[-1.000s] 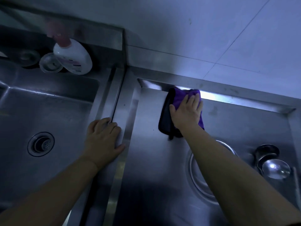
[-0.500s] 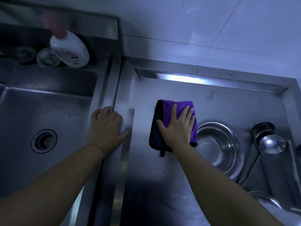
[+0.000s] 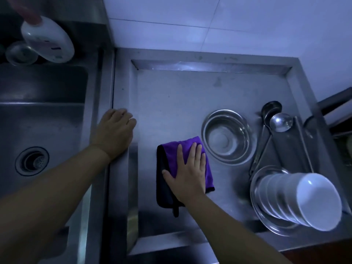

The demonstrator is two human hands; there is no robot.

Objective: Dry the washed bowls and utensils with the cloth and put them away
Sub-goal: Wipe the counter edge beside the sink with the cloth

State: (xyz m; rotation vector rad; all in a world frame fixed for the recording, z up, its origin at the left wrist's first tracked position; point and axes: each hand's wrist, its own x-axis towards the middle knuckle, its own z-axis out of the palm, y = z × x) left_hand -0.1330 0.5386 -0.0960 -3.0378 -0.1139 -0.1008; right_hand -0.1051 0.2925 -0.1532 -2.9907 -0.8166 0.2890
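Note:
A folded purple cloth [image 3: 172,155] with a dark underside lies flat on the steel draining tray [image 3: 190,96]. My right hand [image 3: 187,172] presses on it, palm down, fingers spread. My left hand [image 3: 114,132] rests flat on the ridge between sink and tray. Right of the cloth sits a steel bowl [image 3: 226,137]. Two steel ladles [image 3: 280,121] lie beyond it. A stack of white bowls [image 3: 304,199] rests tilted in a steel dish at the lower right.
A deep sink [image 3: 47,119] with a round drain [image 3: 32,161] fills the left. A white soap bottle [image 3: 47,40] and a small clear cup [image 3: 20,53] stand behind it. White tiled wall runs along the back. Something dark juts in at the right edge.
My right hand has dragged the cloth from the tray's back edge toward me across the steel. My left hand stayed on the ridge. The view dropped, revealing the bowl, ladles and white stack.

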